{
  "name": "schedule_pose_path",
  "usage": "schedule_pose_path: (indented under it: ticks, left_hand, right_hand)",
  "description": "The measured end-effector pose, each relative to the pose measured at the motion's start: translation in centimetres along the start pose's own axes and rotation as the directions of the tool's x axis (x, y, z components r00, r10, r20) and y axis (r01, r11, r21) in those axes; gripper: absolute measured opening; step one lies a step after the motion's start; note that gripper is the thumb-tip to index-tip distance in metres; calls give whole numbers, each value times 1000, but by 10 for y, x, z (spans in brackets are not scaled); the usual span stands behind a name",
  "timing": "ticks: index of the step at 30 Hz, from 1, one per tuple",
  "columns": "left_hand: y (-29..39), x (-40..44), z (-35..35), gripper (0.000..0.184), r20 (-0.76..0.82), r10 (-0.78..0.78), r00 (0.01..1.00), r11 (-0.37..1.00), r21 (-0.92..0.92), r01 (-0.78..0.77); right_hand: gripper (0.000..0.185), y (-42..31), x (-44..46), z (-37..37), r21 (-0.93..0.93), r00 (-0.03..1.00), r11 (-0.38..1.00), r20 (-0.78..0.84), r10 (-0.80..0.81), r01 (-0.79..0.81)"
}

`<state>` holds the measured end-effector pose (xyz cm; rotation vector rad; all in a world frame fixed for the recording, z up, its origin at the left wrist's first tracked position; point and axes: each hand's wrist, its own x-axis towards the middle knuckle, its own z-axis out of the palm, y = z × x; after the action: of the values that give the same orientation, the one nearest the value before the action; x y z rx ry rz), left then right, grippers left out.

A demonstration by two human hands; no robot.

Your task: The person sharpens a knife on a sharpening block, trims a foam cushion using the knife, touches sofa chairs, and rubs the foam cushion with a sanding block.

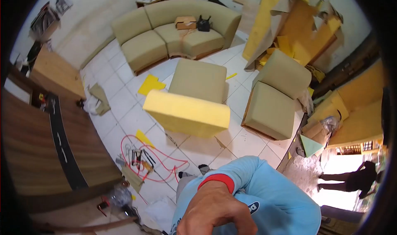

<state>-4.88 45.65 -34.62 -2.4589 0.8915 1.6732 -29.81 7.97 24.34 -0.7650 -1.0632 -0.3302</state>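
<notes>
My right hand [219, 212] is raised close to the camera at the bottom, its back showing below a red cuff and light blue sleeve. The fingers curl in and are partly cut off by the lower edge; anything inside them is hidden. My left hand is out of view. Beyond my feet stands a seat unit with a beige cushion [197, 80] and a backrest of bare yellow foam [188, 113]. To its right is a beige upholstered chair [271, 109]. A curved beige sofa [182, 22] stands behind them.
A red hose [155, 179] loops on the tiles around a tool with dark parts [140, 158]. Yellow foam scraps [151, 85] lie about. A cardboard box [185, 22] and black bag [203, 23] rest on the sofa. At right, another person [359, 179] stands near the bright doorway.
</notes>
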Motion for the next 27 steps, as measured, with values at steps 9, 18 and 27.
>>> schedule_pose_path:
  ticks: [9,18,27]
  left_hand:
    - [41,76,-149,26,-165,-226,960,839,-534,106]
    - [227,189,-197,42,-253,565,785,818,48,-573]
    - [562,59,-28,67,-32,825,564,529,391,-753]
  right_hand:
    - [25,-25,7,-7,-265,996,963,-64,-58,39]
    - [29,-53,-54,8,-486,895,842,-446,-8,-235]
    - [27,-65,-344,69,-10,-165,554,-950,-266,-833]
